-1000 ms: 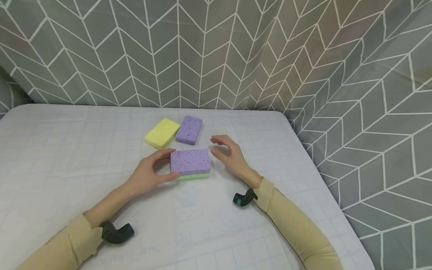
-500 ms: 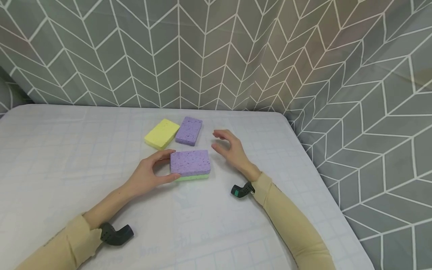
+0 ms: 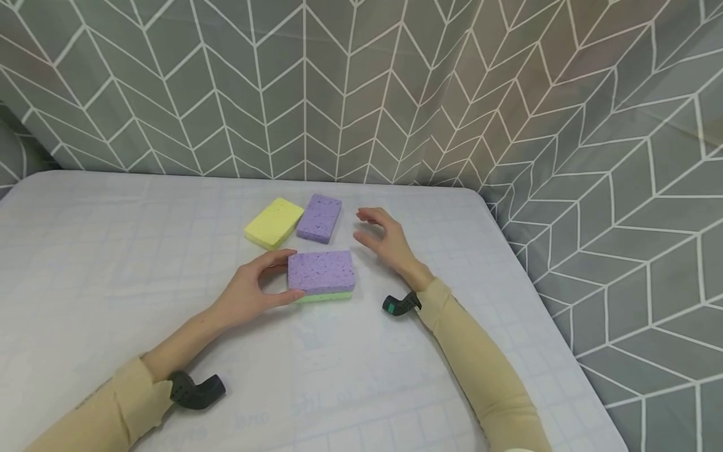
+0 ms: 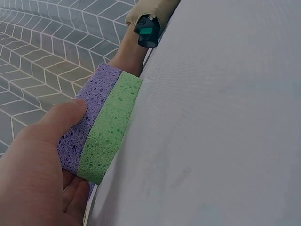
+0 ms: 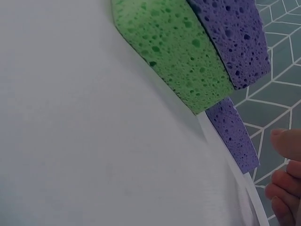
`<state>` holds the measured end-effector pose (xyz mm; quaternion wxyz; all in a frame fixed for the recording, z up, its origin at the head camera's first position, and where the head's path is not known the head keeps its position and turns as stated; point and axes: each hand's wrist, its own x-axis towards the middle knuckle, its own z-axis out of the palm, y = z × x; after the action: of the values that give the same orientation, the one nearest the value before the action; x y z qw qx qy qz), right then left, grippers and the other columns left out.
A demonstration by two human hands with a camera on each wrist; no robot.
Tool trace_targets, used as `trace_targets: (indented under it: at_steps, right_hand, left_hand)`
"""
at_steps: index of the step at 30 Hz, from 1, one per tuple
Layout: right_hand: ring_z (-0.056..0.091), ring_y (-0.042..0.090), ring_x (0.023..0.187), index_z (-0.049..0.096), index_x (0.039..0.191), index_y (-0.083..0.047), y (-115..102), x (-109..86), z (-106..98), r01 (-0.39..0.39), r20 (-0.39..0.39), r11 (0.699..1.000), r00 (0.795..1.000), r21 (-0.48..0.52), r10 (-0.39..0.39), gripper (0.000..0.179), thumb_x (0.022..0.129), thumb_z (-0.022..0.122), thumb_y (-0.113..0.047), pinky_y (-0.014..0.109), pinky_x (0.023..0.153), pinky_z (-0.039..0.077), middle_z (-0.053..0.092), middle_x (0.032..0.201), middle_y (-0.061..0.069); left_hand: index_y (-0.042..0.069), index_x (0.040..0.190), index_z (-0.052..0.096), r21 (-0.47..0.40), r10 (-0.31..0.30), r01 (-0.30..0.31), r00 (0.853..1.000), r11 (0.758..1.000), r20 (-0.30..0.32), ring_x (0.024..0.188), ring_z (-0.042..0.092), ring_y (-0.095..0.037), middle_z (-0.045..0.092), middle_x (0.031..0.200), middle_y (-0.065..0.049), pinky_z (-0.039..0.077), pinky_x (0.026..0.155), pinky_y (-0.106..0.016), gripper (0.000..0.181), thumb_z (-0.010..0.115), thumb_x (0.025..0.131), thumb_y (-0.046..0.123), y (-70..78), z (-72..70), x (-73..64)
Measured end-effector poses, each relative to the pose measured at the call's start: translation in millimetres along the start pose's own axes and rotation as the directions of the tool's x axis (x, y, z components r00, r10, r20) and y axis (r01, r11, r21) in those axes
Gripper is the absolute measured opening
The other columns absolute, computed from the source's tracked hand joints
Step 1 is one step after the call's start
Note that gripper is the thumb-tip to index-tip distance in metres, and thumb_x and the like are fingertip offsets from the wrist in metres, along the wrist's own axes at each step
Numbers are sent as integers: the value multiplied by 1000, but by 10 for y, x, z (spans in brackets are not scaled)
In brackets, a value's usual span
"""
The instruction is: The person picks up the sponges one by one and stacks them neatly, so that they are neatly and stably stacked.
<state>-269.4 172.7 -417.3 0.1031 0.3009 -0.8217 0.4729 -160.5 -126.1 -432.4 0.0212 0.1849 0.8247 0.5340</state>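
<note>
A purple sponge point(image 3: 321, 271) lies flat on top of a green sponge point(image 3: 326, 297) in the middle of the table. My left hand point(image 3: 251, 285) grips the purple sponge at its left end, thumb along the near side and fingers behind. The left wrist view has the thumb point(image 4: 66, 117) against the purple layer, above the green layer point(image 4: 110, 127). My right hand point(image 3: 390, 242) hovers to the right of the stack with loosely curved fingers and nothing in it. Behind the stack lie a second purple sponge point(image 3: 319, 218) and a yellow sponge point(image 3: 273, 223), side by side.
White cloth with faint grid lines covers the table point(image 3: 141, 251). A grey curtain point(image 3: 282, 94) with white chevron lines hangs behind the far edge and along the right side. A dark wrist camera point(image 3: 197, 390) sits at the left cuff, another point(image 3: 401, 304) at the right.
My right hand has drifted a little farther toward the back of the table. The left hand keeps its grip, and the sponges stay where they were.
</note>
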Motion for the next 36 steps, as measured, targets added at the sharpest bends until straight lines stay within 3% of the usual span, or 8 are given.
trace_targets:
  at_steps: [8,12,17,19,36]
  right_hand:
    - [56,28,122,56,134,3,197,74,26,-45,5,999,999,2,45,51,89,75,-9,36,111,43,62,129,14]
    - [55,34,123,55,134,6,67,106,17,-55,15,998,998,9,55,51,89,74,-5,42,112,42,60,131,21]
    - [54,31,126,54,136,5,105,189,26,-86,33,996,996,-17,87,53,89,74,-8,36,113,41,59,133,18]
    - [54,27,127,54,137,3,236,235,51,-85,35,996,996,-24,85,54,89,74,-10,33,114,40,59,134,14]
    - [52,29,131,52,141,-1,335,414,83,-50,161,998,985,-26,54,59,87,75,-8,34,116,39,57,139,16]
  left_hand:
    - [11,144,49,6,3,-3,1000,1000,-3,128,58,-25,59,139,-9,46,109,-38,77,86,79,30,3,8,2]
    - [11,144,50,-1,7,-7,1000,1000,-5,127,59,-26,60,138,-9,46,109,-37,76,86,79,29,-9,15,-3]
    - [11,143,50,-8,9,-9,1000,1000,-9,127,59,-26,60,137,-9,46,109,-37,76,87,79,28,-2,20,-6]
    - [11,143,50,-6,12,-12,1000,1000,-9,126,59,-26,61,136,-9,46,109,-37,76,86,79,28,1,20,-4]
    - [13,145,49,19,-14,14,1000,1000,-2,129,57,-26,56,143,-8,47,109,-39,77,86,79,31,-2,9,4]
